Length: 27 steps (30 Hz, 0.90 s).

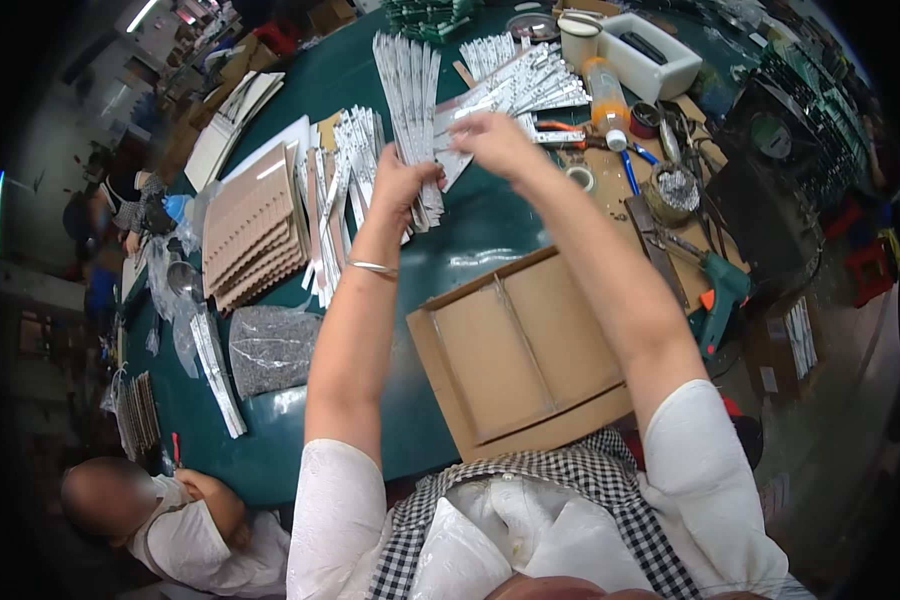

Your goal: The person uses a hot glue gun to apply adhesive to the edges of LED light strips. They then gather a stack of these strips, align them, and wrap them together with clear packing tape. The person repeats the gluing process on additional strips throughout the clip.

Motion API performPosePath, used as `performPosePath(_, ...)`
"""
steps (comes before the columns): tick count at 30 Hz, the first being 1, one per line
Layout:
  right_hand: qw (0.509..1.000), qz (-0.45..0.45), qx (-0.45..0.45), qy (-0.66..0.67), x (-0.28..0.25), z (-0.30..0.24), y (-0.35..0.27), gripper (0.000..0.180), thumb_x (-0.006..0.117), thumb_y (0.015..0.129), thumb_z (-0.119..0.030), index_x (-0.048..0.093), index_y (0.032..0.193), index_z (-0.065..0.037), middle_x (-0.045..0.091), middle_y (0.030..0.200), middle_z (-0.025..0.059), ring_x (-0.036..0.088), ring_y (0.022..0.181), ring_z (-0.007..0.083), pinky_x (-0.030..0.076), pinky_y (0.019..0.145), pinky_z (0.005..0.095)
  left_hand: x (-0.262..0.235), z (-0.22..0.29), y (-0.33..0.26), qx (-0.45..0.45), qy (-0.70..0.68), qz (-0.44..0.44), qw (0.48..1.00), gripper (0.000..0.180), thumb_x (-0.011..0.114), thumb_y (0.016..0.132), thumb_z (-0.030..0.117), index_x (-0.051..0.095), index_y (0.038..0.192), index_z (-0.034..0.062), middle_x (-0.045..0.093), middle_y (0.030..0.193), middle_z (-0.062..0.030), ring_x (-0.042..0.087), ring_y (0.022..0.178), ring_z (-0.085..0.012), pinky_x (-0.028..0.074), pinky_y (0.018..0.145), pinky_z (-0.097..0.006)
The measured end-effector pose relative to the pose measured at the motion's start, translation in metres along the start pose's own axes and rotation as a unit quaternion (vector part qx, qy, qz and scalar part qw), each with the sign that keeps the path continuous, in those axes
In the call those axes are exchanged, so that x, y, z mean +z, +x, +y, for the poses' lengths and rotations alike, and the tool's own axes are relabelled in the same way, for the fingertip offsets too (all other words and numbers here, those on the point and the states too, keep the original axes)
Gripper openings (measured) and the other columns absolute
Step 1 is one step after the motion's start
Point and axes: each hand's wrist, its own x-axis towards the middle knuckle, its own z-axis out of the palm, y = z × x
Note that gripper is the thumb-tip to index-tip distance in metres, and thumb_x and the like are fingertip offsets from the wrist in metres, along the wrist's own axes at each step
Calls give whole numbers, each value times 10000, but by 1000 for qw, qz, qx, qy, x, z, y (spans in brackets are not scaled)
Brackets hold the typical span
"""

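Note:
My left hand [402,188] is closed round the lower part of a fanned bundle of long, thin silvery-white strips [408,90], which stands up from the fist above the green table. Just right of the bundle, my right hand [498,147] has its fingers pointing at the strips, loosely apart and a little blurred; I see nothing gripped in it. Beyond it lies a wide pile of similar strips [535,85]. More loose strips [358,150] rest left of my left hand. Nearer to me, a shallow cardboard tray [440,385] with a divider sits below my forearms.
Brown corrugated cardboard sheets [255,225] are stacked at left, beside a clear bag of grey material [275,345]. At right are an orange-labelled bottle [605,90], a white container [655,75], pliers [560,135] and a green glue gun [722,290]. A person [200,525] sits at lower left.

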Motion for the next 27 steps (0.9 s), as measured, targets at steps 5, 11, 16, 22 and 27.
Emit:
performPosePath(5,859,93,-405,-299,-105,-135,-137,496,771,746,-119,638,1219,-54,638,1200,138,607,1122,321,484,956,409,10,82,-76,39,123,-141,982,601,647,734,-49,436,1296,-20,610,939,-103,592,679,-153,515,597,-282)
performPosePath(11,782,-55,-292,-548,-151,-190,-243,910,852,585,-183,482,1401,-23,502,1395,156,474,1281,378,383,1078,472,92,126,-134,201,339,-452,800,605,675,667,46,529,1253,15,643,876,-190,627,780,-320,506,726,-411)
performPosePath(16,860,-221,-67,-455,-169,-110,-282,1130,913,588,-305,291,1473,18,571,1248,227,561,1153,403,478,929,448,157,90,-135,143,349,-670,639,586,726,647,24,576,1210,-36,675,916,-183,657,809,-284,515,748,-368)
performPosePath(22,893,-201,81,-395,-161,-33,-285,651,823,728,-204,457,1218,17,652,989,274,623,958,461,493,825,504,219,73,-108,60,494,-740,453,508,776,589,93,665,1072,-18,693,900,-146,666,854,-231,518,720,-374)
performPosePath(27,911,-210,107,-340,-178,10,-259,612,825,714,-217,507,1164,50,644,1028,282,623,999,439,488,873,453,233,72,-98,181,670,-558,455,471,840,613,139,712,1061,68,735,988,-91,704,939,-256,559,735,-408)
